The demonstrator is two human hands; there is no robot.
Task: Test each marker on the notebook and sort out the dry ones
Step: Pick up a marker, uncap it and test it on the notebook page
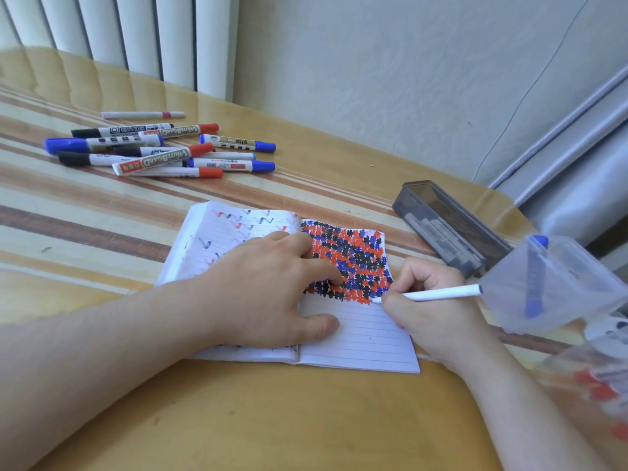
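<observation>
Left hand (272, 290) lies flat, fingers straight, on the open notebook (356, 334), presumably pinning the pages against the stroke; right hand (431, 311) pinches a white marker (438, 294) pen-fashion, tip at the lower edge of the red, blue and black scribbles (its ink colour cannot be told; the tip is hidden by the fingers); untested pile of markers (163, 149) well apart on the counter (238, 419); dark tray (452, 226) and clear box (550, 287) at right, likely for sorting; lower-right contents blurred.
</observation>
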